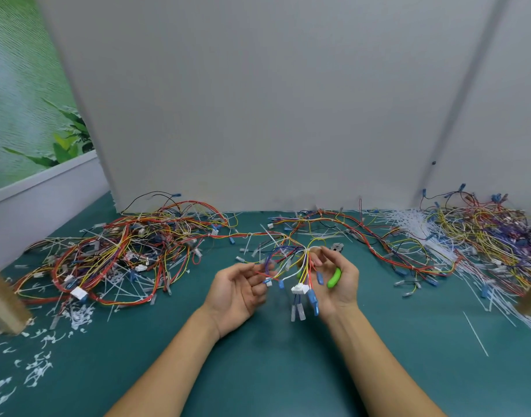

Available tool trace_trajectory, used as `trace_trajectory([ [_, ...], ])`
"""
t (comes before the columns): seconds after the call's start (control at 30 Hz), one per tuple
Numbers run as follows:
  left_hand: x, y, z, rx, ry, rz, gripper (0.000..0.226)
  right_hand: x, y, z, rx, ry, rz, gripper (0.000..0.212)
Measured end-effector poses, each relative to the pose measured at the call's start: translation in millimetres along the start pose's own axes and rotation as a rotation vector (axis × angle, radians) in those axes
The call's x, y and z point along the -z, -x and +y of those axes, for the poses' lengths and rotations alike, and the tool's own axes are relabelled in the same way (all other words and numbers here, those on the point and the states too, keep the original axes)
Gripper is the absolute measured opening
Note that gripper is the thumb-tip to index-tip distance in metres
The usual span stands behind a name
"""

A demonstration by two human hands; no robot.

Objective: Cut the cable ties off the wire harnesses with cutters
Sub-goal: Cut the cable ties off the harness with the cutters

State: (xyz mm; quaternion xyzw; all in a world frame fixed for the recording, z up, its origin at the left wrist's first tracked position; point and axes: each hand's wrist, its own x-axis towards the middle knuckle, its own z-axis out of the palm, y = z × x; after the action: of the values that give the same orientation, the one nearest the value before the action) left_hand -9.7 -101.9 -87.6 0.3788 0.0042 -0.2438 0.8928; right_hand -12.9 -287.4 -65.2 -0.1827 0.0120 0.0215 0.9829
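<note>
A small wire harness (291, 266) of red, yellow, blue and white wires hangs between my hands above the green table (273, 365). White connectors and blue terminals dangle from it. My left hand (237, 291) is palm up, fingers curled round wires on the harness's left side. My right hand (333, 279) pinches the wire bundle near its top and also holds the green-handled cutters (334, 278) in its palm. The cutters' metal jaws poke out behind the fingers.
A big heap of harnesses (120, 251) lies at the left, another heap (481, 236) with white cable ties at the right. Cut tie scraps (38, 365) litter the near left. A grey panel (258, 100) stands behind. Wooden posts stand at both edges.
</note>
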Motion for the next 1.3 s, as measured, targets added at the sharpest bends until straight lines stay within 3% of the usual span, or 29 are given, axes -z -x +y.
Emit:
trace_trajectory([
  [0.23, 2.0, -1.5, -3.1, -0.111, 0.103, -0.085, 0.034, -0.3, 0.7, 2.8, -0.036, -0.085, 0.001, 0.028],
  [0.53, -6.4, -5.9, -19.5, -0.263, 0.019, -0.012, 0.024, -0.7, 1.3, 5.1, -0.002, -0.053, 0.014, 0.027],
  [0.73, -6.4, -8.9, -31.1, -0.218, -0.307, 0.115, 0.004, -0.5, 3.4, 8.4, -0.093, 0.017, -0.011, 0.013],
  [0.9, -11.8, -2.8, -29.7, -0.156, -0.389, 0.075, 0.052, -1.9, 5.1, 9.1, -0.135, 0.048, -0.031, 0.014],
  [1.2, -9.1, 0.8, -21.5, -0.044, -0.015, -0.125, 0.039, -1.2, -0.7, 1.8, -0.1, -0.011, -0.024, 0.014],
  [1.3, -8.8, -0.3, -21.6, -0.033, 0.026, -0.15, 0.055, 1.6, -2.9, 1.3, -0.103, -0.037, -0.029, 0.015],
])
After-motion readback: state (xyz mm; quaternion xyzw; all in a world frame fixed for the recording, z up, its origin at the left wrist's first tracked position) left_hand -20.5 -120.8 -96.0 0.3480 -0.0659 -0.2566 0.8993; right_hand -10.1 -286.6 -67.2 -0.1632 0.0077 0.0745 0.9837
